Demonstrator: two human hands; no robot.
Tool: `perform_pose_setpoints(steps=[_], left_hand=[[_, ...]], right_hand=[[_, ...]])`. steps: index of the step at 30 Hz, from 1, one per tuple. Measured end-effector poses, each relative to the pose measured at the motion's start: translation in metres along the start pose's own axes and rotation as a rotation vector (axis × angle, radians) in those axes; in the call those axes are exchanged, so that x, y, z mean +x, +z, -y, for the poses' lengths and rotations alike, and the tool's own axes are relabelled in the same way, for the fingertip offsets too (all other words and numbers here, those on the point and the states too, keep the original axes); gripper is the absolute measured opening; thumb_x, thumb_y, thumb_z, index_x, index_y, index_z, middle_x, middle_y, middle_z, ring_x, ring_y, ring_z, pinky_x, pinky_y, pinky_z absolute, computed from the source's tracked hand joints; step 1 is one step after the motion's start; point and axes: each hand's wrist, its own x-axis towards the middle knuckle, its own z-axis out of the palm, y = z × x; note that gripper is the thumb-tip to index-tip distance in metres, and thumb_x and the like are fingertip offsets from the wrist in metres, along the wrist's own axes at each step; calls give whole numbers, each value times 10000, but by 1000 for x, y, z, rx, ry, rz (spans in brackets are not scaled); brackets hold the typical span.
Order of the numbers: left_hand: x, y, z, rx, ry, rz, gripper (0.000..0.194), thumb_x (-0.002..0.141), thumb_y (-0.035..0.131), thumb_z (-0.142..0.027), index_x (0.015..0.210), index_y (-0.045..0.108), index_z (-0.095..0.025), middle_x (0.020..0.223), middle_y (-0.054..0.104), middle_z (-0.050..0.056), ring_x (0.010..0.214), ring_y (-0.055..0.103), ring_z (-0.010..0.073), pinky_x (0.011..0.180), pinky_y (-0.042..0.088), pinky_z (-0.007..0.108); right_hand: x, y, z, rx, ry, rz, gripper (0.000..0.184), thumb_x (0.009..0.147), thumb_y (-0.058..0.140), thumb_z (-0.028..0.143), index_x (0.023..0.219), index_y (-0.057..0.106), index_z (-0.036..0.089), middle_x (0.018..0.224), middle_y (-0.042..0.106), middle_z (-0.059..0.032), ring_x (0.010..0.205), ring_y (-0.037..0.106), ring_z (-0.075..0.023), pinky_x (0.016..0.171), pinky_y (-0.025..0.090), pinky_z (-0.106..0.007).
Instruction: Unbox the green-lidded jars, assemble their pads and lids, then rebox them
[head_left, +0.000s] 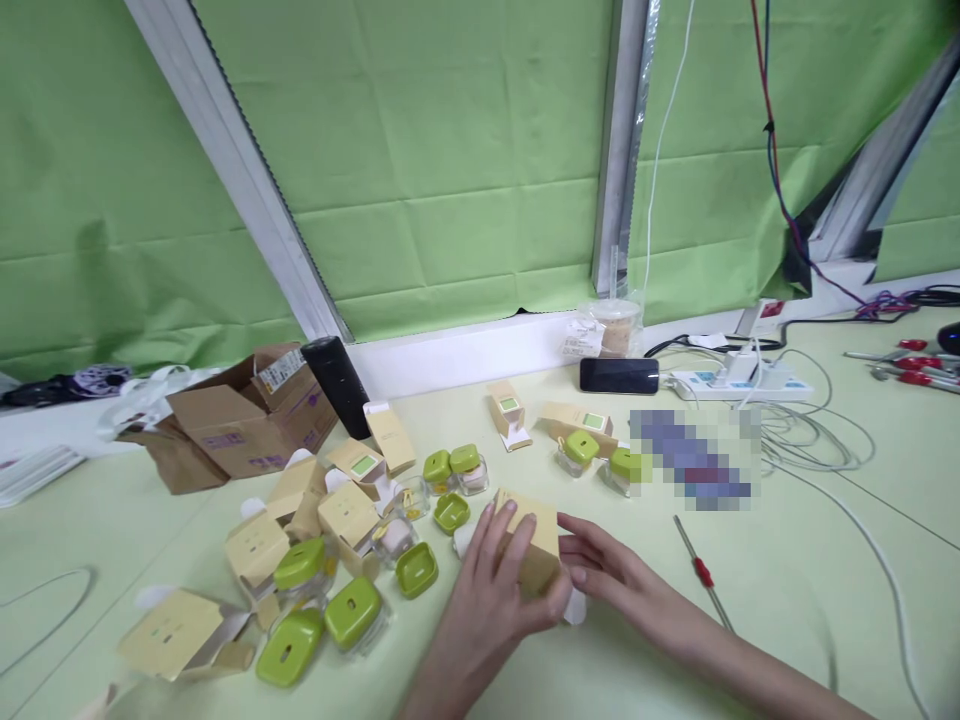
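Note:
My left hand [499, 575] is wrapped round a small tan cardboard box [538, 515], its fingers across the near-left side. My right hand [607, 565] holds the same box from the right, with the fingers partly hidden behind it. White flaps stick out at the box's left and lower right. Just left of my hands lie two loose green lids, one a hollow square lid [417, 570] turned upside down. Beside them stand clear jars, several with green lids [354, 612], and one jar [395, 537] without a lid.
Several opened tan boxes [259, 545] crowd the left side near a brown carton [240, 420] and a black bottle [337, 385]. Rightward lie a red-handled screwdriver [703, 572], a phone [619, 376], a power strip [739, 385] and loose cables. A plastic-wrapped cup [619, 325] stands by the wall.

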Motion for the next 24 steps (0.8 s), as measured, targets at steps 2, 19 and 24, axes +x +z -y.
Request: perform_pose_setpoints(steps=[2, 19, 24], left_hand=[[9, -3, 3, 15, 110, 13, 331, 759, 573, -42, 1001, 535, -265, 1163, 486, 81, 1238, 364, 260, 1003, 392, 472], [5, -8, 29, -513, -863, 14, 520, 756, 567, -115, 1237, 416, -244, 1242, 467, 106, 1194, 423, 298, 997, 369, 520], [14, -16, 12, -1415, -1415, -228, 579, 768, 660, -325, 1277, 408, -216, 1225, 565, 113, 1163, 516, 278, 977, 421, 420]], right_hand=[[2, 3, 0, 259, 24, 33, 518, 771, 600, 329, 1266, 486, 229, 1201, 602, -91, 1206, 503, -243, 1001, 397, -401], [10, -42, 10, -902, -311, -300, 286, 807, 609, 402, 1079, 599, 312, 1224, 549, -58, 1155, 499, -290, 783, 528, -390], [12, -42, 1, -1356, -455, -143, 292, 818, 608, 277, 1108, 578, 281, 1133, 620, -75, 1032, 580, -283, 671, 560, -383]])
